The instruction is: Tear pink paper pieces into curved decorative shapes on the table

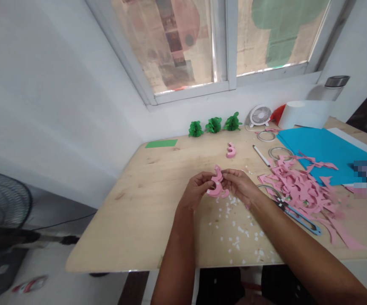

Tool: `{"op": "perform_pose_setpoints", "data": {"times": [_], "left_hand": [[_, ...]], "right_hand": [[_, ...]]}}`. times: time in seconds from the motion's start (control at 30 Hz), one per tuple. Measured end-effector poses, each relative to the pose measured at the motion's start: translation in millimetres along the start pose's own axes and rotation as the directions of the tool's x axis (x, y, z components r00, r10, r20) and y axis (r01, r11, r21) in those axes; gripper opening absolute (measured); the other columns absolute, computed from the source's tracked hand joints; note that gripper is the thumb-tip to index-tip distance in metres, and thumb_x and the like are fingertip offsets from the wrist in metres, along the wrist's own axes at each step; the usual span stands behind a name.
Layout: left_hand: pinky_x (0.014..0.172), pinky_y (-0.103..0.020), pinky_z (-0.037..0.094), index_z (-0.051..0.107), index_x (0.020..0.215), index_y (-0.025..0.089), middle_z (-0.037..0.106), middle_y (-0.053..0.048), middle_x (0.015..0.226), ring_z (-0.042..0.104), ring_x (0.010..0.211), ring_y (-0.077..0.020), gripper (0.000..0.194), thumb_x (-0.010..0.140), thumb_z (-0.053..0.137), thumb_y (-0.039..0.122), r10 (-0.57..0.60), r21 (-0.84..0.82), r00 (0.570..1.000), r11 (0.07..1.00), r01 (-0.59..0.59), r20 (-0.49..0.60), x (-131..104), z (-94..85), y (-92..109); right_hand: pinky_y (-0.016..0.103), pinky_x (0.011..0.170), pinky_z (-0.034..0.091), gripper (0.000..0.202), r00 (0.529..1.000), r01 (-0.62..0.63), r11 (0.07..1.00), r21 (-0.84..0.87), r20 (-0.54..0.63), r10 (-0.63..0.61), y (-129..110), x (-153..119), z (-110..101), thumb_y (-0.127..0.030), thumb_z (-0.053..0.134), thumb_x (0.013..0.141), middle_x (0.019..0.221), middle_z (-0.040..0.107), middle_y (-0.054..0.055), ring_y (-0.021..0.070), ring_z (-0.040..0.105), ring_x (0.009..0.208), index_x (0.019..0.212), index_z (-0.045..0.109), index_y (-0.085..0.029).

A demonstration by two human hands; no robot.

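Both hands meet over the middle of the wooden table (132,212). Pinched between my left hand (197,188) and my right hand (238,183) is a pink curved paper piece (215,186), shaped like a 3 with white spots on it. The fingers of each hand are closed on its edges. Beyond them lies a second pink 3-shaped piece (230,150), touched by neither hand. Small white paper bits (238,231) are scattered below and beside my right hand.
Pink scraps (300,186), a blue cutter (304,218), tape rolls (280,153) and a white pen (261,155) lie right. Blue sheets (329,148) are behind. Green paper shapes (214,125), a green strip (161,143) and a small fan (260,115) line the back.
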State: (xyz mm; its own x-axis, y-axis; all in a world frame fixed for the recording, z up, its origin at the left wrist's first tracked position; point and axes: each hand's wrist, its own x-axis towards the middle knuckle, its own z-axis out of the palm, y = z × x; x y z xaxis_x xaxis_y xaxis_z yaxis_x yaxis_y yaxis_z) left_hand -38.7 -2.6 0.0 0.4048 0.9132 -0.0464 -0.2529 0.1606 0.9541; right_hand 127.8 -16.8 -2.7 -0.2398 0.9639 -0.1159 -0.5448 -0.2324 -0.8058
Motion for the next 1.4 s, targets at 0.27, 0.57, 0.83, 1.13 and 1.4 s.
{"op": "perform_pose_setpoints", "data": {"times": [0.27,0.57,0.83,1.13,1.4], "left_hand": [[0.061,-0.024,0.045,0.065,0.089,0.015,0.066,-0.004,0.075,0.059,0.062,-0.0113,0.029,0.062,0.072,0.025,0.01,0.004,1.0,1.0,-0.01,0.022,-0.6,-1.7,0.1],[0.063,-0.024,0.045,0.065,0.089,0.015,0.067,-0.004,0.077,0.06,0.065,-0.0122,0.029,0.061,0.073,0.022,0.011,-0.007,0.999,1.0,-0.011,0.046,-0.1,-3.5,-1.3],[0.064,-0.024,0.045,0.065,0.09,0.014,0.067,-0.005,0.079,0.06,0.068,-0.0126,0.03,0.062,0.072,0.019,0.014,0.012,0.998,1.0,-0.014,0.061,1.7,-6.5,-3.4],[0.066,-0.024,0.046,0.066,0.089,0.015,0.067,-0.004,0.08,0.06,0.07,-0.0123,0.03,0.06,0.073,0.019,0.026,0.015,0.998,1.0,-0.027,0.05,1.3,-3.6,0.2],[0.062,-0.023,0.045,0.066,0.087,0.013,0.066,-0.003,0.073,0.059,0.064,-0.011,0.03,0.059,0.074,0.021,0.024,0.044,0.997,0.999,-0.027,0.076,1.5,-2.5,2.6]], "right_hand": [[0.022,0.055,0.043,0.019,1.0,-0.004,1.0,0.001,0.001,0.004,-1.3,-3.1,2.8,-0.027,0.072,0.064,0.064,0.065,0.003,0.0099,0.057,0.054,0.077,0.067,-0.014],[0.023,0.055,0.045,0.02,1.0,-0.006,1.0,0.003,0.003,0.006,-2.4,-2.7,3.0,-0.027,0.071,0.064,0.065,0.066,0.003,0.0109,0.058,0.054,0.079,0.067,-0.015],[0.022,0.055,0.045,0.019,1.0,-0.017,1.0,0.001,0.004,0.017,-2.0,-2.6,2.6,-0.026,0.071,0.065,0.066,0.067,0.004,0.0106,0.058,0.054,0.079,0.067,-0.014],[0.022,0.053,0.044,0.02,1.0,-0.018,1.0,-0.008,0.005,0.018,-2.7,-3.1,3.2,-0.034,0.068,0.069,0.063,0.064,0.003,0.0104,0.057,0.054,0.074,0.066,-0.014],[0.02,0.05,0.039,0.021,0.999,0.015,0.992,-0.122,-0.036,-0.019,0.2,-1.0,2.2,-0.031,0.073,0.064,0.062,0.063,0.001,0.0086,0.054,0.052,0.075,0.066,-0.015]]}}
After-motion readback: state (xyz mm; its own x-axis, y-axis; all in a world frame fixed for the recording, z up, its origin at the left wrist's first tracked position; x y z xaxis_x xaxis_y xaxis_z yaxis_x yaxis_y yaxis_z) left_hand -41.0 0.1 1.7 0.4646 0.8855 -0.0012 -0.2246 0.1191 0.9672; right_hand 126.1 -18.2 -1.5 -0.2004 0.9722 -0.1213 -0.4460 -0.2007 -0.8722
